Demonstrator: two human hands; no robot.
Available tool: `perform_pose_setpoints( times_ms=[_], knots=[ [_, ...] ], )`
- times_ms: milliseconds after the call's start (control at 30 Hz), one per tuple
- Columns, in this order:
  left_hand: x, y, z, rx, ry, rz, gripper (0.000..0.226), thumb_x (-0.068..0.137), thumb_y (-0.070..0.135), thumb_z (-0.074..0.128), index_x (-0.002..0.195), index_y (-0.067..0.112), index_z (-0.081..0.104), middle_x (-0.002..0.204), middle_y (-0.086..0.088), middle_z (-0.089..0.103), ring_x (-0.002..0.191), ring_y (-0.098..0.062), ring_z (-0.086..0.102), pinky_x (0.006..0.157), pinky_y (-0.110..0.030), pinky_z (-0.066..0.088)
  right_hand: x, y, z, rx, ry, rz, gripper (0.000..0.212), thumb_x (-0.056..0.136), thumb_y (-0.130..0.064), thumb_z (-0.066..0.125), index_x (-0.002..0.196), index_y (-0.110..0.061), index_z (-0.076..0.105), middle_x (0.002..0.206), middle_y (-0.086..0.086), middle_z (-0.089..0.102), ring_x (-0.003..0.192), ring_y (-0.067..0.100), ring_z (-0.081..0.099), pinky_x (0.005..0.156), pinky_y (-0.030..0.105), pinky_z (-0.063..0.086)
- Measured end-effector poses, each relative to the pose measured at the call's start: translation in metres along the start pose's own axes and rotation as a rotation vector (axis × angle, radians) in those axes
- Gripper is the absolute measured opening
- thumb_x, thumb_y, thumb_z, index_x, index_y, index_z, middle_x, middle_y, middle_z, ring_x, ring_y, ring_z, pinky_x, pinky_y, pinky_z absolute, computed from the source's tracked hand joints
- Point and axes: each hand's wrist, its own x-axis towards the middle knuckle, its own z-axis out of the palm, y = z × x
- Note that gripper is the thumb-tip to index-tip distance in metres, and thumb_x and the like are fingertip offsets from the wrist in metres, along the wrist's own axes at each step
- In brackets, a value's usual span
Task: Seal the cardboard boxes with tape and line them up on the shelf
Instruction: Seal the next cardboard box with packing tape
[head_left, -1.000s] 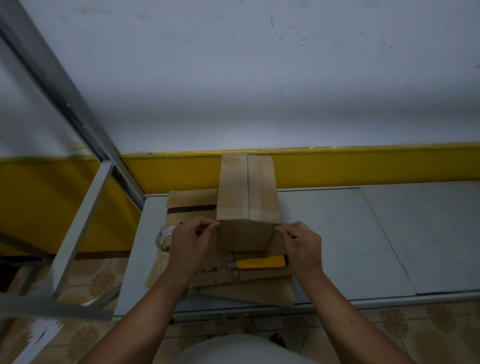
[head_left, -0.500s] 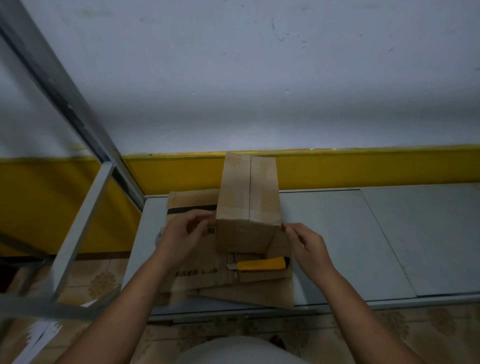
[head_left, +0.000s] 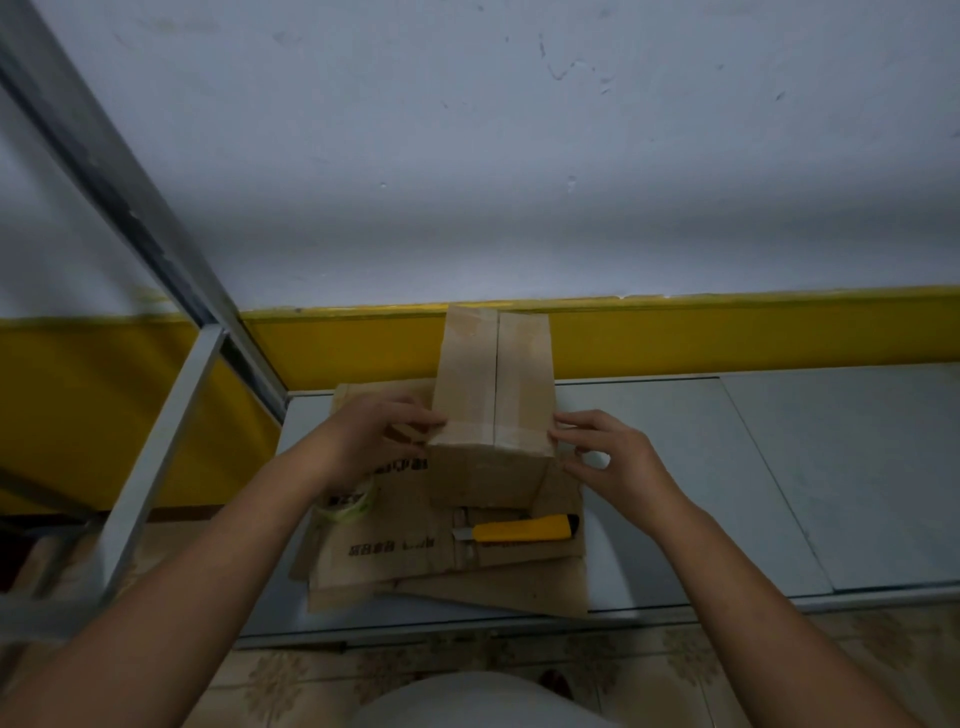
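- Since tape (head_left: 478, 384) already covers the top seam of the box (head_left: 488, 478), which stands on flattened cardboard (head_left: 395, 561) on the shelf (head_left: 675, 467), I'd rub its ends down firmly.
- The left hand (head_left: 374, 436) has nearly straight fingers, tips touching the box's left edge.
- The right hand (head_left: 608, 457) is loosely spread, fingertips on the right corner, gripping nothing.
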Motion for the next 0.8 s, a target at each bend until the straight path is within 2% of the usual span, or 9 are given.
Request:
perform_pose_setpoints(
  times_ms=[133, 267, 367, 500, 600, 700, 800],
  knots=[
    [0.004, -0.002, 0.0, -0.01, 0.003, -0.012, 0.057, 0.083, 0.011, 0.088, 0.132, 0.036, 0.069, 0.12, 0.024, 0.059, 0.106, 0.008, 0.064, 0.09, -0.013, 0.056, 0.002, -0.003, 0.004, -0.027, 0.04, -0.003, 0.046, 0.078, -0.012, 0.088, 0.122, -0.016, 0.076, 0.131, -0.004, 0.066, 0.115, 0.001, 0.062, 0.102, 0.028, 0.054],
    [0.005, 0.001, 0.008, -0.093, 0.063, -0.016, 0.053, 0.085, 0.013, 0.088, 0.131, 0.032, 0.071, 0.121, 0.018, 0.064, 0.11, 0.003, 0.065, 0.086, -0.02, 0.061, -0.002, -0.007, 0.021, -0.043, 0.197, 0.059, 0.043, 0.077, -0.015, 0.09, 0.117, -0.011, 0.078, 0.123, -0.001, 0.07, 0.112, 0.007, 0.066, 0.1, 0.028, 0.056],
    [0.001, -0.001, 0.019, -0.207, 0.127, -0.068, 0.047, 0.084, 0.015, 0.089, 0.123, 0.033, 0.073, 0.12, 0.014, 0.066, 0.116, -0.002, 0.063, 0.086, -0.028, 0.063, -0.007, -0.009, 0.034, -0.053, 0.267, 0.068, 0.042, 0.077, -0.012, 0.088, 0.118, -0.008, 0.076, 0.119, 0.002, 0.072, 0.109, 0.002, 0.065, 0.1, 0.021, 0.053],
    [-0.001, -0.004, 0.026, -0.278, 0.193, -0.157, 0.043, 0.076, 0.037, 0.092, 0.115, 0.04, 0.074, 0.115, 0.019, 0.068, 0.114, -0.002, 0.063, 0.099, -0.038, 0.059, -0.013, -0.007, 0.045, -0.127, 0.299, 0.038, 0.041, 0.081, -0.01, 0.085, 0.12, -0.006, 0.075, 0.118, 0.008, 0.073, 0.108, 0.001, 0.063, 0.102, 0.01, 0.046],
    [0.002, -0.001, 0.032, -0.321, 0.226, -0.156, 0.039, 0.079, 0.032, 0.09, 0.115, 0.034, 0.075, 0.114, 0.019, 0.068, 0.112, -0.006, 0.064, 0.096, -0.042, 0.059, -0.015, -0.003, 0.05, -0.162, 0.321, 0.037, 0.039, 0.085, -0.016, 0.081, 0.122, -0.006, 0.074, 0.121, 0.008, 0.073, 0.108, 0.007, 0.066, 0.105, 0.01, 0.044],
    [0.002, 0.002, 0.041, -0.413, 0.299, -0.171, 0.035, 0.082, 0.026, 0.09, 0.115, 0.028, 0.077, 0.112, 0.014, 0.07, 0.112, -0.011, 0.066, 0.096, -0.048, 0.059, -0.014, 0.003, 0.052, -0.222, 0.329, -0.022, 0.036, 0.091, -0.027, 0.075, 0.121, -0.007, 0.075, 0.121, 0.007, 0.074, 0.106, 0.005, 0.065, 0.106, 0.008, 0.041],
    [-0.001, 0.005, 0.047, -0.478, 0.335, -0.212, 0.034, 0.085, 0.023, 0.088, 0.117, 0.03, 0.077, 0.108, 0.014, 0.068, 0.114, -0.012, 0.067, 0.095, -0.05, 0.06, -0.011, 0.003, 0.052, -0.221, 0.348, -0.031, 0.035, 0.09, -0.024, 0.077, 0.119, -0.006, 0.075, 0.12, 0.008, 0.074, 0.105, 0.008, 0.067, 0.104, 0.011, 0.045]
  ],
)
